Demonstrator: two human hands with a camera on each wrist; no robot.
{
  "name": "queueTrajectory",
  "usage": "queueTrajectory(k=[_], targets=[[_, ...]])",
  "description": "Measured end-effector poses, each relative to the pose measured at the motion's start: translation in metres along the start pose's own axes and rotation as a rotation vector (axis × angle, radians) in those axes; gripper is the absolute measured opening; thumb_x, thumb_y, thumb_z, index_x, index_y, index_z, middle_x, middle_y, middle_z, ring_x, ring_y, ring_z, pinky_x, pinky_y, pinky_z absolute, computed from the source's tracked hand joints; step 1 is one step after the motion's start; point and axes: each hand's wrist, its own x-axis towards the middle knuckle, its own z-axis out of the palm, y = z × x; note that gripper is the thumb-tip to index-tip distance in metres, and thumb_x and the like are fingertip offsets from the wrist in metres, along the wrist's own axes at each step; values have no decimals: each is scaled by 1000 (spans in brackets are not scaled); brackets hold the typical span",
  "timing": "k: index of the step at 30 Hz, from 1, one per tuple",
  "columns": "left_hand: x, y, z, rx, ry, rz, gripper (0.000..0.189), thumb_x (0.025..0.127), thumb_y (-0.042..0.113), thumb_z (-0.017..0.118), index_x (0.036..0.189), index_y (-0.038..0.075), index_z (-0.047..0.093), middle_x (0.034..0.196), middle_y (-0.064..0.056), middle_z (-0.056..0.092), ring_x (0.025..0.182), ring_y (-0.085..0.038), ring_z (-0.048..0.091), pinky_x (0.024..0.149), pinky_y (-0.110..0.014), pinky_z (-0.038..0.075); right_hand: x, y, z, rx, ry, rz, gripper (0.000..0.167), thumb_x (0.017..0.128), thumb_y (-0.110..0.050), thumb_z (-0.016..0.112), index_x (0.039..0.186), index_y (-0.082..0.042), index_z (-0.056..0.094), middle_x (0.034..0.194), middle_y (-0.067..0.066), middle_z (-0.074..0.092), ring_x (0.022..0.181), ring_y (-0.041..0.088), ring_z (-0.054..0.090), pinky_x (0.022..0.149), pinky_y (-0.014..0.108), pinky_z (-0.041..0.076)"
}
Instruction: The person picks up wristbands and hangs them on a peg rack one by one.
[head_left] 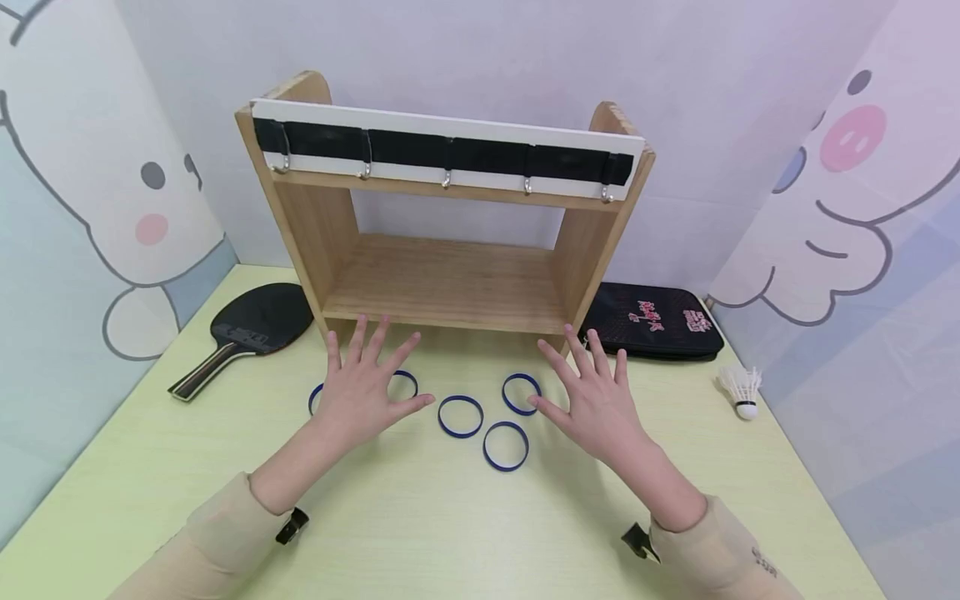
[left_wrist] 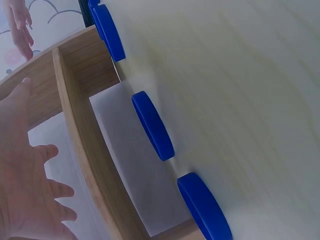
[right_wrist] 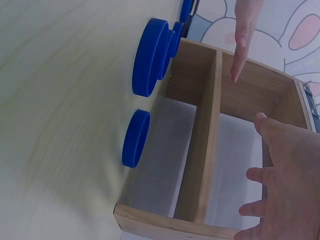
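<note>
- Left hand (head_left: pixel 358 398) and right hand (head_left: pixel 598 408) are being held spread wide, empty.
- Blue rings (head_left: pixel 461 436) are being supported flat by the table (head_left: pixel 420 533), in front of the shelf (head_left: pixel 450 279), apparently for easy reach.

2 beige sleeves (head_left: pixel 234 523), black clips (head_left: pixel 292 527), perhaps lettering (head_left: pixel 765 562)

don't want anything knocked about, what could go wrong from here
The left hand overlaps two blue rings in the head view, so one might be overlooked or nudged. The ring nearest the person lies close beside its neighbour, so grabbing one could shift the other. The right hand, like the left, points its fingers toward the wooden shelf; a quick forward reach might bump it.
</note>
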Motion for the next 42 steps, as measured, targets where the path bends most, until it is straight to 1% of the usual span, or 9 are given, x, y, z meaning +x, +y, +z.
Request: queueTrajectory(k=[4, 9, 18, 22, 27, 31, 34, 39, 42], targets=[[1, 0, -1, -2, 0, 1, 89, 75, 83, 40, 148, 34, 29, 157, -14, 13, 144, -40, 3, 108, -69, 1, 0, 0, -1, 9, -7, 5, 74, 86, -67, 47, 149, -36, 23, 159, 7, 8, 145, 36, 1, 107, 70, 5], [2, 0, -4, -13, -5, -1, 89, 75, 83, 40, 148, 33, 29, 157, -15, 14, 144, -40, 2, 108, -68, -2, 1, 0, -3, 3, -7, 6, 74, 86, -67, 48, 149, -35, 24, 159, 7, 9, 145, 35, 1, 106, 70, 7], [4, -1, -10, -6, -10, 0, 89, 75, 85, 36, 148, 34, 28, 157, -15, 14, 144, -41, 1, 107, -68, -3, 2, 1, -11, 10, -4, 11, 75, 85, -67, 48, 148, -35, 25, 159, 7, 10, 145, 35, 1, 106, 70, 7], [6, -2, -16, -4, 3, 10, 89, 75, 85, 37, 148, 33, 29, 157, -15, 13, 144, -38, -6, 107, -68, -1, 3, 3, -17, 4, -3, 19, 75, 85, -68, 47, 148, -33, 26, 159, 7, 10, 145, 35, 1, 106, 70, 8], [8, -5, -24, 6, 12, 20, 89, 75, 82, 42, 148, 33, 28, 158, -12, 6, 143, -33, -13, 108, -68, 1, 5, 9, -26, 14, 29, 29, 75, 86, -65, 50, 149, -32, 25, 159, 8, 9, 145, 37, 2, 106, 71, 7], [8, -12, -29, 19, 24, 31, 90, 74, 81, 46, 148, 34, 27, 159, -9, 0, 143, -32, -14, 108, -67, 1, 6, 17, -34, 28, 56, 47, 77, 86, -64, 51, 150, -34, 21, 159, 9, 8, 144, 37, 0, 107, 69, 4], [8, -19, -34, 2, 31, 48, 89, 75, 78, 50, 148, 33, 28, 159, -9, -1, 143, -30, -16, 109, -66, 0, 7, 24, -41, 31, 77, 69, 77, 87, -64, 50, 150, -34, 19, 159, 8, 6, 145, 34, -4, 108, 68, 3], [4, -35, -39, -20, 29, 64, 89, 76, 75, 54, 148, 31, 27, 159, -10, 3, 144, -28, -15, 111, -64, 2, 10, 36, -52, 82, 136, 97, 76, 88, -58, 54, 150, -30, 20, 159, 8, 3, 145, 32, -7, 107, 69, 3], [0, -47, -40, -23, 33, 72, 89, 76, 73, 56, 149, 31, 27, 159, -11, 8, 145, -31, -10, 112, -61, 2, 14, 42, -56, 120, 175, 107, 76, 89, -52, 57, 151, -29, 19, 159, 10, 4, 145, 35, -4, 107, 70, 6]])
